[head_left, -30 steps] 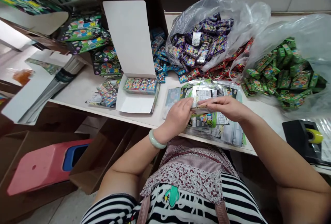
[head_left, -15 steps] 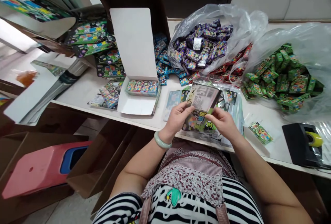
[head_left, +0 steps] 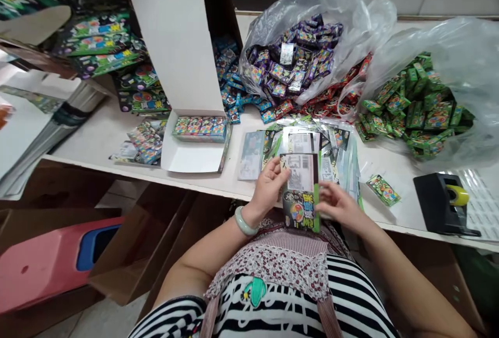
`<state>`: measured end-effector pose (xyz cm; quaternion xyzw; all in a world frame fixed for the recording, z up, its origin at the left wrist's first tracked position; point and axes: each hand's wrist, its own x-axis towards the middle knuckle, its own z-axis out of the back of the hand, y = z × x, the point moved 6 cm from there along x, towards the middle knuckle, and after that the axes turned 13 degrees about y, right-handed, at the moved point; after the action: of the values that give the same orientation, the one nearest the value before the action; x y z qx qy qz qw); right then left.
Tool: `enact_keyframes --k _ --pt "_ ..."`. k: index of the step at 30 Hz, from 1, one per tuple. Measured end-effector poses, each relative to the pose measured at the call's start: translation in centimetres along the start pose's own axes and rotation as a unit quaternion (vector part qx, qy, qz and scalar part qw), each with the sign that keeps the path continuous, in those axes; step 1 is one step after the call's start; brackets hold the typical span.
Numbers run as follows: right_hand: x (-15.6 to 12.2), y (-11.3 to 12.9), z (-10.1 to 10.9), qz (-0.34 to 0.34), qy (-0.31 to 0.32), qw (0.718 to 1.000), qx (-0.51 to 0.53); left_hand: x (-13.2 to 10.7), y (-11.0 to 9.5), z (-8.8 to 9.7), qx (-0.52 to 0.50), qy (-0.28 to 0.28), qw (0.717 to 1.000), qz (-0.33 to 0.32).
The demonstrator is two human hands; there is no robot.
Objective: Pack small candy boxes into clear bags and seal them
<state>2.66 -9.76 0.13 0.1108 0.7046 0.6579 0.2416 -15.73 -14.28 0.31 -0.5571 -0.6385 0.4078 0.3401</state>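
Note:
A flat printed pouch (head_left: pixel 302 208), dark with a green edge, colourful lettering and a pale label panel, is held upright over the front edge of the table. My left hand (head_left: pixel 268 187) pinches it along its left side, the thumb across the front. Beside the right edge is my right hand (head_left: pixel 338 205), its fingers apart and the thumb tip at the pouch's border; whether it presses there I cannot tell. Behind the pouch, more flat printed pouches (head_left: pixel 249 158) lie spread in an overlapping pile on the table.
An open white box (head_left: pixel 191 164) holding a row of small packs (head_left: pixel 200 127) stands left. Clear bags of purple packs (head_left: pixel 300 62) and green packs (head_left: pixel 421 99) lie behind. To the right are a single green pack (head_left: pixel 384 190) and a tape dispenser (head_left: pixel 440 203).
The pouch has come down toward me and now hangs straighter, more of its front showing. My right hand has loosened from its lower right side. The camera view has shifted slightly.

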Motion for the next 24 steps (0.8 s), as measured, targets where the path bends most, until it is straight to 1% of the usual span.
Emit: enact_keyframes --k 2,4,7,10,12,13,16,18,21,22,24 --pt "-0.5 1.5 1.7 0.038 -0.074 0.996 0.007 -0.3 0.5 -0.8 0.032 0.037 0.999 0.013" --pt "-0.5 2.8 2.8 0.071 -0.129 0.989 -0.006 -0.5 0.4 -1.2 0.057 0.063 0.996 0.000" --pt "0.1 3.4 2.8 0.097 -0.160 0.981 -0.044 -0.5 -0.5 -1.3 0.097 0.087 0.991 -0.030" --pt "0.4 2.9 2.0 0.116 -0.177 0.975 -0.067 -0.7 -1.2 -1.1 0.147 0.111 0.982 -0.034" --pt "0.4 2.6 1.6 0.128 -0.179 0.973 -0.073 -1.0 -1.5 -0.9 0.171 0.110 0.978 -0.042" --pt "0.4 2.5 1.5 0.126 -0.169 0.974 -0.079 -1.2 -1.6 -0.7 0.182 0.109 0.976 -0.046" --pt "0.1 2.8 1.3 0.100 -0.112 0.982 -0.115 -1.3 -1.8 -0.8 0.235 0.107 0.965 -0.054" --pt "-0.3 3.6 1.5 0.092 -0.092 0.980 -0.153 -1.1 -2.1 -1.1 0.272 0.090 0.956 -0.064" --pt "-0.4 5.0 2.3 0.100 -0.114 0.967 -0.206 -0.5 -2.5 -1.8 0.281 0.064 0.955 -0.075" --pt "-0.2 5.2 2.6 0.099 -0.126 0.967 -0.199 -0.3 -2.5 -2.0 0.267 0.061 0.959 -0.076" --pt "0.4 4.9 3.2 0.085 -0.134 0.977 -0.141 0.1 -2.4 -2.3 0.233 0.059 0.968 -0.068"
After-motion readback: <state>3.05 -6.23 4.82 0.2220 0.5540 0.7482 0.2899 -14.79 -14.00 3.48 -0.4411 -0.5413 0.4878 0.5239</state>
